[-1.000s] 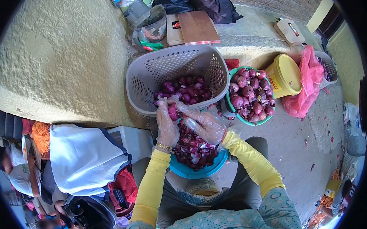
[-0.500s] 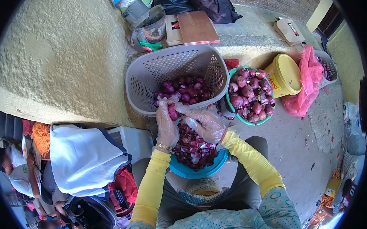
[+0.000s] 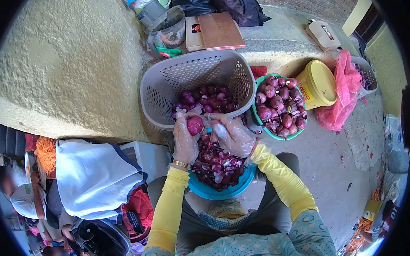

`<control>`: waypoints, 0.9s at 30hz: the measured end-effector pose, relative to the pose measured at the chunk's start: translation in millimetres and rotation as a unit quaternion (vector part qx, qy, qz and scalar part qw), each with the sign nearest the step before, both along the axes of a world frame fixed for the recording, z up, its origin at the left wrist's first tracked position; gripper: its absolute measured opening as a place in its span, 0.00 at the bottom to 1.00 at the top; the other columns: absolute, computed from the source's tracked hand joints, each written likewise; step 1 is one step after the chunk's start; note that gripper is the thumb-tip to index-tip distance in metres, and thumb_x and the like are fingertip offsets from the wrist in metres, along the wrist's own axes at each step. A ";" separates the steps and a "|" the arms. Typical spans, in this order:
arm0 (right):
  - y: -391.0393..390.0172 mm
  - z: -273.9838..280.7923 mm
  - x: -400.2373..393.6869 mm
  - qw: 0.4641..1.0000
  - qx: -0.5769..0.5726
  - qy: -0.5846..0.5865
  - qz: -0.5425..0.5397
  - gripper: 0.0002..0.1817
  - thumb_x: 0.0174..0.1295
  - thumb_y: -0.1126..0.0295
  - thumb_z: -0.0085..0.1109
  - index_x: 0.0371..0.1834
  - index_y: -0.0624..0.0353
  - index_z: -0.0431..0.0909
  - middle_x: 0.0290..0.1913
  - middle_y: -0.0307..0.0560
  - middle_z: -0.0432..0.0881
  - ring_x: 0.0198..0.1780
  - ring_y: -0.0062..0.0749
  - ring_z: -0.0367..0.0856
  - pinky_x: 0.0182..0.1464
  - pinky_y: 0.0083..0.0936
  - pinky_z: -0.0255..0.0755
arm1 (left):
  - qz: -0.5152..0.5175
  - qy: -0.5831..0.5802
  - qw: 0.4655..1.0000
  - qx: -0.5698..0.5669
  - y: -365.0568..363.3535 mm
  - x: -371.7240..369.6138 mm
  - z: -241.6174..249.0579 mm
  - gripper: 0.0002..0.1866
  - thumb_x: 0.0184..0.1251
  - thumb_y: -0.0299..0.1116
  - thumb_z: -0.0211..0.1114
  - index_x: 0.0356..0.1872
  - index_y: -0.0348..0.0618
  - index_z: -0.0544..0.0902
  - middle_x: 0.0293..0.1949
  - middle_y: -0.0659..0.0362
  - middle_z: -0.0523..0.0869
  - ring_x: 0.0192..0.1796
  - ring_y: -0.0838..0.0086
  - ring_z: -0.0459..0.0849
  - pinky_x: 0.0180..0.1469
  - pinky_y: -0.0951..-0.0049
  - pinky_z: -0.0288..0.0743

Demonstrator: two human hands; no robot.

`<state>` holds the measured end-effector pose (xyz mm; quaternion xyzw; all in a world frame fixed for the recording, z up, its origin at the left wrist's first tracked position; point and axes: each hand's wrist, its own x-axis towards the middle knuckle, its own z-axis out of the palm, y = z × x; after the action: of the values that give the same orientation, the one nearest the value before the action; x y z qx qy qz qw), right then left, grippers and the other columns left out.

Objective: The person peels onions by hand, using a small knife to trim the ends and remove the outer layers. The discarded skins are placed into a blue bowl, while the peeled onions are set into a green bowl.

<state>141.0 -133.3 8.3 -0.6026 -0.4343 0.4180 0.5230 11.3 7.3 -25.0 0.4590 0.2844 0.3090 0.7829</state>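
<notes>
In my gloved left hand is a red onion, gripped above the front rim of the grey basket. My right hand, gloved too, is closed beside it on a small light-blue tool, mostly hidden by the fingers. Peeled onions lie inside the grey perforated basket. Below my hands, a blue basin holds a heap of onion skins. Unpeeled red onions fill a green bowl to the right.
Right of the bowl stand a yellow lidded bucket and a pink mesh sack. A raised ledge runs behind the basket. At left, a white cloth covers something. Other people sit at the far left.
The onion has turned and shows more of its round side in my left hand. My right hand has drawn slightly right, away from it, and the light-blue tool now shows.
</notes>
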 end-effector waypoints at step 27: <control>5.1 0.7 1.5 0.972 0.001 -0.229 -0.046 0.21 0.71 0.51 0.62 0.48 0.61 0.84 0.37 0.58 0.86 0.40 0.57 0.86 0.45 0.44 0.77 | -0.075 0.028 0.997 0.023 -9.7 2.4 0.6 0.34 0.82 0.65 0.45 0.53 0.39 0.79 0.54 0.54 0.83 0.54 0.71 0.82 0.61 0.67 0.77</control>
<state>142.5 -128.3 9.0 -0.7009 -0.5151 0.2441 0.4288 13.7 -2.3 -24.3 0.5057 0.2637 0.2432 0.7846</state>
